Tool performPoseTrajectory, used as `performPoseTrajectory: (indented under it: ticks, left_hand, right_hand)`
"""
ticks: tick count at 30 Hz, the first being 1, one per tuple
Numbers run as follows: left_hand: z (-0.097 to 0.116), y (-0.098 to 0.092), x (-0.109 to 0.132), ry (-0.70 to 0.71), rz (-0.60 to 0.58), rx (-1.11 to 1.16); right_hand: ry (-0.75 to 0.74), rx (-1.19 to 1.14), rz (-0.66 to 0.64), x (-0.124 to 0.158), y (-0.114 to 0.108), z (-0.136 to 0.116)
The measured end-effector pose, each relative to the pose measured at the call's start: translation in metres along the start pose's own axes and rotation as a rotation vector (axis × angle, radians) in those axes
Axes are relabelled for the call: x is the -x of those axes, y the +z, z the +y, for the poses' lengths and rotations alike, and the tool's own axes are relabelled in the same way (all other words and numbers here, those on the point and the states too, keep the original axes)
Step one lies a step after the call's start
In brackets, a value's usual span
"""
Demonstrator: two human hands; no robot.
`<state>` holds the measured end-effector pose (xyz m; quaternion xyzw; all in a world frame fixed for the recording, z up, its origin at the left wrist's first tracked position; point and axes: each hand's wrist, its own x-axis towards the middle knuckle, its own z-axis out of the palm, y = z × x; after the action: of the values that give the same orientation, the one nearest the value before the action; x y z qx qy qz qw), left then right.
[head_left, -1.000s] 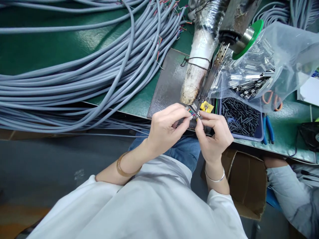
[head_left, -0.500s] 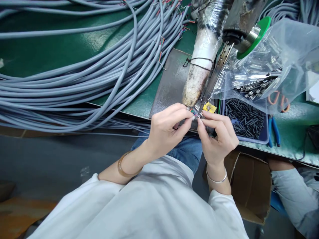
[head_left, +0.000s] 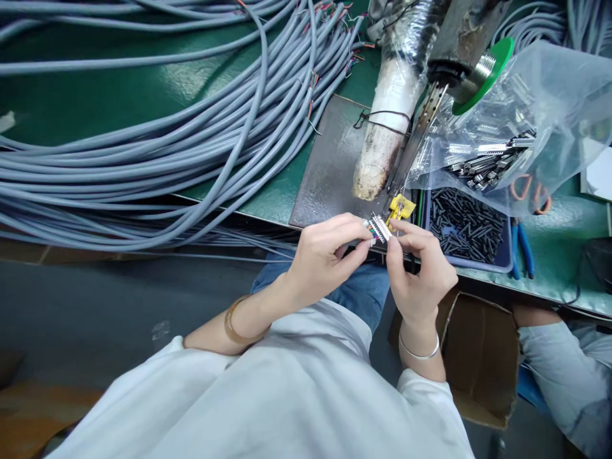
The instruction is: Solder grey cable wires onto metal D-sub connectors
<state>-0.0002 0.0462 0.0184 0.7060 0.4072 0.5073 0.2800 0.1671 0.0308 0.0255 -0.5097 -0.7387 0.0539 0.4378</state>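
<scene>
Between my hands, just off the table's front edge, is a small metal multi-pin connector (head_left: 379,227) with thin coloured wires (head_left: 371,232) at its left side. My left hand (head_left: 333,253) pinches the wires close to the connector with thumb and forefinger. Thumb and fingertips of my right hand (head_left: 421,264) grip the connector's right end. Just beyond them stands a soldering iron (head_left: 415,150), its tip pointing down beside a yellow piece (head_left: 401,207). A white, wrapped tube (head_left: 377,140) with a scorched end is left of the iron.
Grey cables (head_left: 191,150) with stripped ends cover the table's left. At right are a blue bin (head_left: 478,263) of black pieces, a clear bag (head_left: 559,115) of connectors, a solder spool (head_left: 497,73), pliers (head_left: 526,252) and orange-handled scissors (head_left: 542,201). Another person's sleeve (head_left: 564,370) shows lower right.
The connector has come away from the iron's tip, toward me and slightly down, in both hands. More of its pins now show, along with the yellow piece.
</scene>
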Motion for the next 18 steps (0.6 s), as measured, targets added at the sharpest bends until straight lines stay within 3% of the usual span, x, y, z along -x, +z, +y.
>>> performPoseTrajectory:
  ticks: [5, 9, 11, 15, 18]
  left_hand:
    - [0.002, -0.001, 0.012, -0.007, -0.050, 0.108]
    - [0.003, -0.006, 0.024, -0.109, -0.015, 0.172]
    - [0.003, -0.010, 0.027, -0.252, -0.057, 0.289]
    - [0.004, -0.020, 0.027, -0.680, -0.353, 0.673]
    - [0.004, -0.025, 0.028, -0.775, -0.355, 0.746]
  right_hand:
    - [0.205, -0.082, -0.158, 0.005, -0.016, -0.007]
    - [0.254, -0.194, -0.018, 0.014, -0.015, -0.003]
    - [0.243, -0.276, 0.056, 0.019, -0.010, 0.001]
    - [0.213, -0.308, 0.046, 0.032, -0.004, 0.008]
    - [0.217, -0.140, 0.154, 0.040, -0.016, 0.001]
